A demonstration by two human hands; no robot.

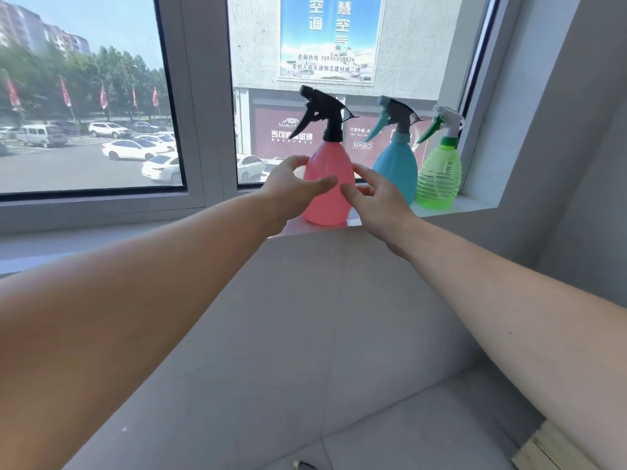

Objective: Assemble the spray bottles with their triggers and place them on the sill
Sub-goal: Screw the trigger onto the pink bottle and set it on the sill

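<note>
Left hand (pixel 288 184) and right hand (pixel 376 195), fingers spread, flank the pink bottle (pixel 328 184) upright at the sill's (pixel 441 210) front edge, gripping nothing.

I have both bare forearms stretched forward, my left hand (pixel 291 188) and right hand (pixel 376 198) spread-fingered, facing each other, thumbs nearly meeting.

Single head view, wide-angle, worn on head. Looks forward and slightly down along both forearms toward window (pixel 91 96). Sill (pixel 441 212) near, at arm's reach, upper-middle of frame. Floor tiles fill bottom. Edges bowed by lens.
</note>
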